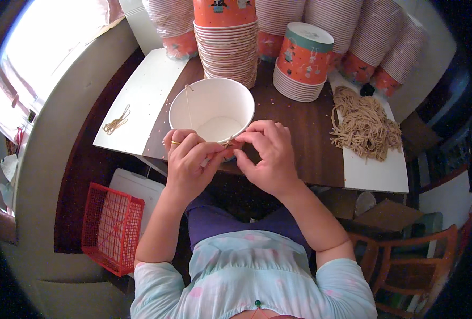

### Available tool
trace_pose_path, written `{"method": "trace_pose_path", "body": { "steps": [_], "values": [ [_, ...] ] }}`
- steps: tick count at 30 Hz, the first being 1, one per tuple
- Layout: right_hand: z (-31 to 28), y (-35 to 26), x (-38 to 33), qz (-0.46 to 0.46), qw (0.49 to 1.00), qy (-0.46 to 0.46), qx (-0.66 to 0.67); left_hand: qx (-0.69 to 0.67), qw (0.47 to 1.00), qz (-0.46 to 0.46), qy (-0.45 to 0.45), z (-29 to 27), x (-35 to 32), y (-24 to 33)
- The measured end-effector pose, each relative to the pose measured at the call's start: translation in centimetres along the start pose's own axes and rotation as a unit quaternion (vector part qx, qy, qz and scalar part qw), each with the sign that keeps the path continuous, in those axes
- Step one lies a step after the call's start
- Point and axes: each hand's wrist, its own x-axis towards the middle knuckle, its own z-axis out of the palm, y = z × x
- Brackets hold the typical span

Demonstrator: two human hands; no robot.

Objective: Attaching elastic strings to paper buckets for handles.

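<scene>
A large white-lined paper bucket (215, 103) stands tilted toward me at the table's near edge, its mouth open. A thin tan cord (188, 103) passes through the far rim and hangs down inside. At the near rim, my left hand (188, 157) pinches the cord with thumb and forefinger. My right hand (268, 154) meets it there, thumb and forefinger closed on the cord close to the rim. The fingers partly hide the cord and the bucket's near side.
Behind the bucket rises a tall stack of orange buckets (225, 53), with a shorter upturned stack (302, 61) beside it. Several bagged stacks line the back. A heap of tan cords (364, 125) lies at right, a small bundle (117, 120) at left. A red crate (111, 226) is at lower left.
</scene>
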Motion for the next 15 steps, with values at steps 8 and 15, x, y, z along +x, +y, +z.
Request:
{"method": "trace_pose_path", "body": {
  "steps": [8, 15],
  "values": [
    [0.7, 0.2, -0.1, -0.02, 1.0, -0.005, -0.007, -0.014, 1.0, 0.012, -0.003, -0.1, 0.3, -0.2],
    [0.6, 0.4, 0.0, -0.037, 0.999, -0.016, -0.005, 0.0, 0.999, 0.04, -0.015, -0.4, 1.3, 0.5]
  ]
}}
